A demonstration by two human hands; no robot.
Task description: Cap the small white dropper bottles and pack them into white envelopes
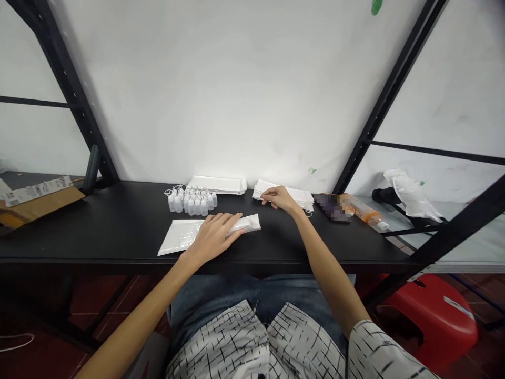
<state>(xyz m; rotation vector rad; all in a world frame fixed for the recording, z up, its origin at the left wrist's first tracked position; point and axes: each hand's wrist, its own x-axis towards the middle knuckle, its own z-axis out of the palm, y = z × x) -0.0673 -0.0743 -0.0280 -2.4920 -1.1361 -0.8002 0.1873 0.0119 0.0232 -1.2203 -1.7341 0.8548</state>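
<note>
Pressing down nice and even here: left hand [215, 237] has its fingers closed over a white wrapped packet [246, 224] on a padded mailer [179, 236] mid-frame, while the right hand's [280, 199] fingertips [263, 194] sit on a white paper stack [302, 196], can't tell if gripping.

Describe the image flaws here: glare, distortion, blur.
Head view: wide-angle distortion makes the black shelf upright lean inward; glare brightens the white wall above the white stack under the right hand; a pixelated blur hides the packet right of that hand.
</note>
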